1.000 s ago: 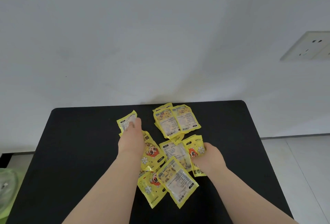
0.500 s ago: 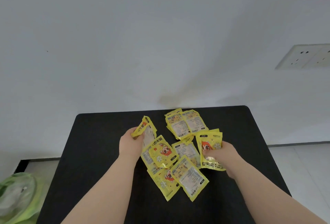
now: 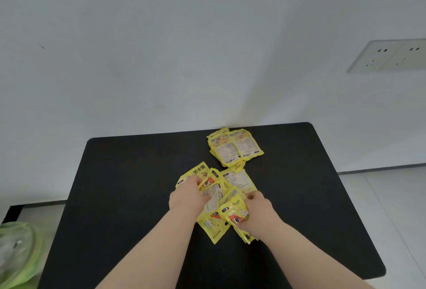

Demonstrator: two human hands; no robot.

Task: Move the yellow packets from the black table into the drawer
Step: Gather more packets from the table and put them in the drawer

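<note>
Table edges: black table (image 3: 110, 208) bare either side of the arms, with rounded far corners at the wall.
Left hand (image 3: 186, 196): fingers curled round fanned yellow packets (image 3: 213, 190), mid-table.
Right hand (image 3: 259, 217): pinching one cartoon-face packet (image 3: 234, 213).
Far stack (image 3: 235, 148): label-side up, near the back edge.
Writing: fine print too small to read.

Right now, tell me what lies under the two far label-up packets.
Edges of more yellow packets peek out beneath the two top packets; below them, the black table. How many are stacked is hidden.
</note>
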